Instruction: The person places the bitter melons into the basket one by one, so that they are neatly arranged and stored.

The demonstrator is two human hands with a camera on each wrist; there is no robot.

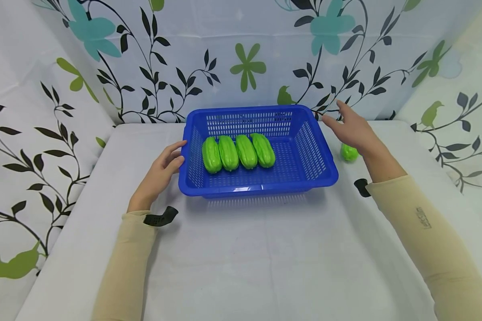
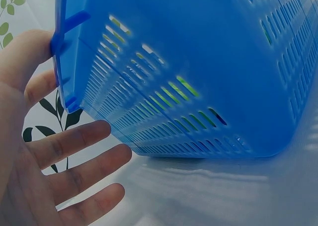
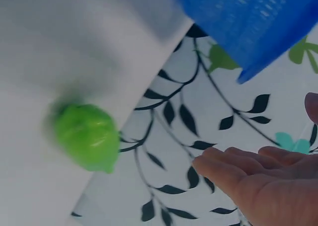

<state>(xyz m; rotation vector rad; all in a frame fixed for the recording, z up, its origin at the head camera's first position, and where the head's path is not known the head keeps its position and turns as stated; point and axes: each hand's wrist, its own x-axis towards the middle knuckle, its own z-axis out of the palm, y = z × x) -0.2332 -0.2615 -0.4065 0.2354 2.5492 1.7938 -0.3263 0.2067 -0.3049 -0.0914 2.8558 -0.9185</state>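
A blue plastic basket (image 1: 261, 189) with slatted walls stands on the white-covered table. Several glossy, ridged, elongated green vegetables (image 1: 247, 152) lie side by side in its left half. My left hand (image 1: 154, 176) is at the basket's left rim; in the left wrist view its thumb and forefinger touch the rim and the other fingers (image 2: 89, 171) extend loosely beside the wall. Past the basket's right end, my right hand (image 1: 355, 127) is held in the air, fingers extended and holding nothing. A rounded green lime-like piece (image 3: 88, 136) with a pointed tip lies below it, partly hidden in the head view.
A patterned curtain (image 1: 209, 53) with leaves, flowers and birds hangs behind the table (image 1: 265, 263) and along both sides. The basket stands close to the table's back edge. Dark bands (image 1: 160, 217) sit at both wrists.
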